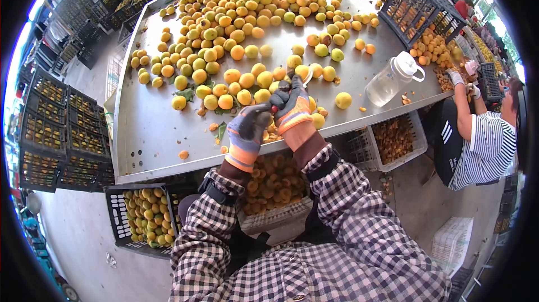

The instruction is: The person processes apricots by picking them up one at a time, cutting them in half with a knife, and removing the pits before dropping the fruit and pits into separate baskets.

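Note:
Both my hands wear grey gloves with orange and purple cuffs, close together over the near edge of the metal table [160, 156]. My left hand [247, 127] has its fingers curled inward; what they hold, if anything, is hidden. My right hand [293, 105] is closed, fingers pointing away from me, around something I cannot make out. A small red bit shows between the hands, and a thin pale curved piece [307, 76] sticks out by the right fingertips. Yellow-orange apricots [247, 80] lie just beyond the hands, with torn fruit pieces [272, 132] beneath.
A clear bottle [387, 86] and black crate [418, 10] stand on the table's right. Below are a crate of cut fruit [275, 212], a black crate of whole apricots [115, 212] and a white crate [418, 133]. A co-worker [485, 139] is at right, stacked crates [45, 128] at left.

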A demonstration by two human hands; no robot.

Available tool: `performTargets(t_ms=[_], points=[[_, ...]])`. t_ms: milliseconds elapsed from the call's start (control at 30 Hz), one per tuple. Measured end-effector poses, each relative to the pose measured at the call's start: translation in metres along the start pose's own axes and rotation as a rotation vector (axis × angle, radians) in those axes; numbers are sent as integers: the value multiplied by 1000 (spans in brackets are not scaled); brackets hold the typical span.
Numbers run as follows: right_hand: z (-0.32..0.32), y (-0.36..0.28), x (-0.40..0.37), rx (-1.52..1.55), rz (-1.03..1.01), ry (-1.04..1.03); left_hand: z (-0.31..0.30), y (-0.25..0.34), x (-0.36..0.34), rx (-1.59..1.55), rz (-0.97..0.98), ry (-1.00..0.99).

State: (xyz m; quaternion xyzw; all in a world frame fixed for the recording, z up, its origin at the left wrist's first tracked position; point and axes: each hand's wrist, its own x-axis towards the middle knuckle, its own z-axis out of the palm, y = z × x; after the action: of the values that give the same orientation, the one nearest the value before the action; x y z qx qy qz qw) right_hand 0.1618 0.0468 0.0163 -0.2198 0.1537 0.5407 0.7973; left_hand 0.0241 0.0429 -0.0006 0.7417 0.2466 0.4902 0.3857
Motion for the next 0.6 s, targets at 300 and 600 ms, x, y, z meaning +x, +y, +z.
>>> performTargets(t_ms=[300,600], points=[[6,-32,9,-645,-662,-220,-20,-60,-4,-4,-542,40],[-33,-2,52,-1518,-697,-370,-51,9,3,-272,-421,-760]])
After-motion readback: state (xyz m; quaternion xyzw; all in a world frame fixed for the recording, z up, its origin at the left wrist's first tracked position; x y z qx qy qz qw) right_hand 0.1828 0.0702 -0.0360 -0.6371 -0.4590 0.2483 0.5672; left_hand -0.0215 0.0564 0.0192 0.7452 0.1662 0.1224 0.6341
